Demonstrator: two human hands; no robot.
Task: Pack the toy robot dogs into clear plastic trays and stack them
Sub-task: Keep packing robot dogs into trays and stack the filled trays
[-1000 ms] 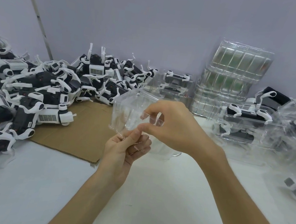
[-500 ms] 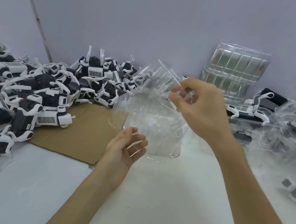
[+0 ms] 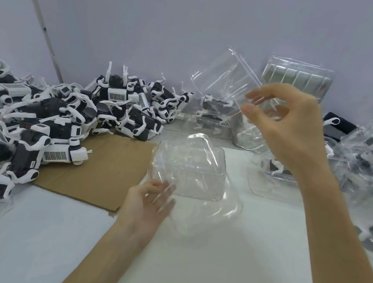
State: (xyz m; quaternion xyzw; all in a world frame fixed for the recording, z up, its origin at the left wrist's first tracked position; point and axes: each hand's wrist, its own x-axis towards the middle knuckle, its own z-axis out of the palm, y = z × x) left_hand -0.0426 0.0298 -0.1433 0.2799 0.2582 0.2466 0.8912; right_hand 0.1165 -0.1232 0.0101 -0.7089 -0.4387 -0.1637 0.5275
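Two-tray separating step: my right hand pinches the upper tray aloft; my left hand, fingers spread, touches the lower tray on the counter. Next, I judge: load a toy dog.

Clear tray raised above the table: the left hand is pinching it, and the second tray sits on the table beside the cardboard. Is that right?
Not quite. In the head view the right hand pinches the raised clear tray. The left hand is low, with relaxed fingers at the near corner of the second tray, which does sit on the table beside the cardboard.
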